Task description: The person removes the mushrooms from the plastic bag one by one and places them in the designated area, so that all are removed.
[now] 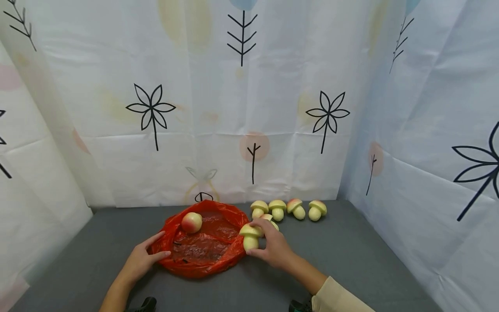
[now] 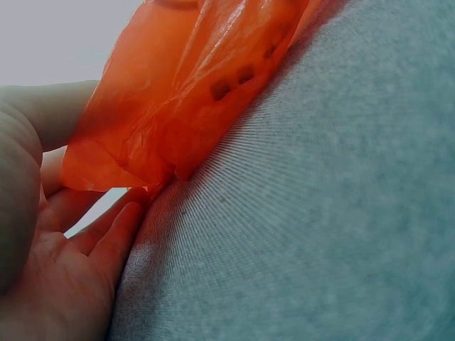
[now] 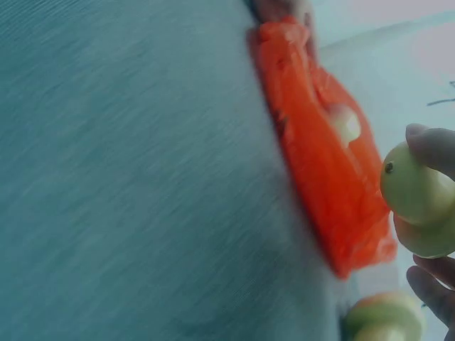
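Note:
A red plastic bag [image 1: 202, 266] lies with its mouth open upward. Spread, fairly straight fingers of my left hand [image 1: 140, 260] rest against its left rim, thumb at the near side. In the left wrist view, the translucent bag [image 2: 163, 92] hides part of those fingers. Between thumb and fingers of my right hand [image 1: 277, 247] is a yellow-green mushroom-shaped object [image 1: 251, 236], cap up, beside the bag's right rim. The right wrist view shows a dark spot on this held object [image 3: 412, 185]. Inside the bag sits a round yellow-and-red piece [image 1: 192, 222].
Several similar mushroom-shaped objects [image 1: 277, 209] stand or lean in a row at the back of the grey table [image 1: 339, 264]. Another one [image 1: 274, 225] is partly hidden behind my right hand. Patterned white cloth [image 1: 218, 108] encloses the back and sides.

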{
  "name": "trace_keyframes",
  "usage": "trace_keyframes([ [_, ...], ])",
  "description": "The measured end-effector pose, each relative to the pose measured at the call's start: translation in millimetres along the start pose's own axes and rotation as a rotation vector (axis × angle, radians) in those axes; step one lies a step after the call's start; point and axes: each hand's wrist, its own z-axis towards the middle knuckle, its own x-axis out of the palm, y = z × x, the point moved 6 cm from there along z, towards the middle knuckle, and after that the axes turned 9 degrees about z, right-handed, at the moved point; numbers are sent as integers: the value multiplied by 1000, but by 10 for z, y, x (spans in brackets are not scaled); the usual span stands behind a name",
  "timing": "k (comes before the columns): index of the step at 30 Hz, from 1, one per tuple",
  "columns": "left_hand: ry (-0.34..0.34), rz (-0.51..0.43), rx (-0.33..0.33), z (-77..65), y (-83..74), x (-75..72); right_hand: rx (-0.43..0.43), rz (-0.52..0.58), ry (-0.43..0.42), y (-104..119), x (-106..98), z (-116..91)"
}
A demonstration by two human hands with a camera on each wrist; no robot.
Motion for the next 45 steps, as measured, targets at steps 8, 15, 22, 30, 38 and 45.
trace_keyframes([
  [8, 2, -14, 1, 5, 25, 17, 54, -26, 19, -205, -146, -292],
  [15, 6, -12, -2, -1, 2, -4, 103, -70, 83, -339, -301, -476],
  [22, 5, -5, 3, -5, -6, -10, 135, -130, 74, -448, -424, -573],
  [30, 4, 2, -4, 3, -17, -9, 238, -247, 28, -586, -553, -546],
  [38, 6, 4, -7, 5, -4, -3, 314, -315, -27, -719, -664, -487],
  [45, 7, 6, -6, -6, -20, -5, 318, -344, -59, -832, -726, -422],
])
